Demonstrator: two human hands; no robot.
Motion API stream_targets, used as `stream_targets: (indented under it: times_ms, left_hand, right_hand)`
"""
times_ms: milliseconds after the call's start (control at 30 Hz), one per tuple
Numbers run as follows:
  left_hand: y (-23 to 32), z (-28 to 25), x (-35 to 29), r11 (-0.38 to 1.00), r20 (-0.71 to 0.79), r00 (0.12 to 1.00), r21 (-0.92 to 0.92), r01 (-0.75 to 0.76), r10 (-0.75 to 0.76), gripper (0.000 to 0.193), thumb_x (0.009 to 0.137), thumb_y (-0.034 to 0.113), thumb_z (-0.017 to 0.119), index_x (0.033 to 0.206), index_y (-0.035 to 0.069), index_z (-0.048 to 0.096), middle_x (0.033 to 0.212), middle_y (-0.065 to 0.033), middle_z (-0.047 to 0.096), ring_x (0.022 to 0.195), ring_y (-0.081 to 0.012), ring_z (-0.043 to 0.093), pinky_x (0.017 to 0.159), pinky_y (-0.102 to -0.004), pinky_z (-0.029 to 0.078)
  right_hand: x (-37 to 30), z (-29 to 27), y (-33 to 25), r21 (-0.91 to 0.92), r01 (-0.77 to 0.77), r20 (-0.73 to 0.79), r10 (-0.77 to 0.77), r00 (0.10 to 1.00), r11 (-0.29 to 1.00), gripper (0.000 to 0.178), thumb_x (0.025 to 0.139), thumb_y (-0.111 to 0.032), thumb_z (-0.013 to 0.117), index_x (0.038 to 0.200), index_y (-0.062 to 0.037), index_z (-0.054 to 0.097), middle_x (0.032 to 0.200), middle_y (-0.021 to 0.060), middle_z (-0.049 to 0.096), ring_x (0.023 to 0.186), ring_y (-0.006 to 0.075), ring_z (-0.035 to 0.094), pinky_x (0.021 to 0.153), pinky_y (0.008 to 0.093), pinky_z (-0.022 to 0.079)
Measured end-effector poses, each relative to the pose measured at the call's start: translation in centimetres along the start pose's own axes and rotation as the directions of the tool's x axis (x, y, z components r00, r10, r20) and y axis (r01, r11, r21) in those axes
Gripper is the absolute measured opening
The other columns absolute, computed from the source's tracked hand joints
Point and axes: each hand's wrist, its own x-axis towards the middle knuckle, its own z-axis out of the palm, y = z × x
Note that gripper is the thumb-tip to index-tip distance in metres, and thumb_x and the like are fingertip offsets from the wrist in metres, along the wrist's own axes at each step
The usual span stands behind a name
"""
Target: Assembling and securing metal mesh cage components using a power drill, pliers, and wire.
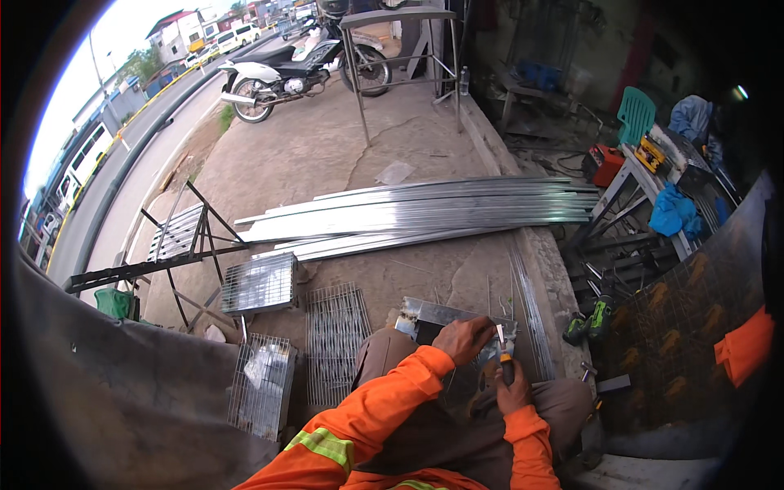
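Metal piece (439,311) runs left-right ahead of the right hand (514,392), which grasps a tool (506,359) toward its right end; left hand (462,340), nearer, overlaps it, finger grip unclear

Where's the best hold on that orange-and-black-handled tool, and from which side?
Probably grip the tool by its handle, from the person's side, as the right hand does: the handle points toward the body, while the bright metal end points away.
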Motion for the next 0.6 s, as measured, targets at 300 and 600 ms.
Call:
stream_targets:
  times_ms: [300, 600]
  left_hand:
    - [-0.6, 0.4, -0.2, 0.976, 0.012, 0.996, -0.196, 0.094, -0.093, 0.042, 0.095, 0.045, 0.059, 0.102, 0.004, 0.068, 0.085, -0.0194, 0.070, 0.082, -0.0391, 0.069, 0.074, -0.0441, 0.052]
    - [-1.8, 0.8, 0.7, 0.894, -0.085, 0.965, -0.405, 0.194, -0.248, 0.061, 0.086, 0.056, 0.070, 0.110, -0.001, 0.068, 0.093, -0.0200, 0.071, 0.088, -0.0273, 0.070, 0.078, -0.0361, 0.052]
  right_hand:
    - [1.3, -0.5, 0.3, -0.226, -0.054, -0.027, 0.050, 0.998, 0.973, 0.035, 0.084, -0.019, 0.066, 0.113, -0.0012, 0.057, 0.105, 0.0270, 0.064, 0.098, 0.0476, 0.061, 0.084, 0.0507, 0.048]
    - [4.6, -3.0, -3.2, -0.327, 0.091, 0.026, -0.087, 0.996, 0.941, 0.044, 0.082, -0.023, 0.067, 0.121, -0.0075, 0.054, 0.108, 0.0268, 0.065, 0.100, 0.0485, 0.061, 0.084, 0.0521, 0.049]
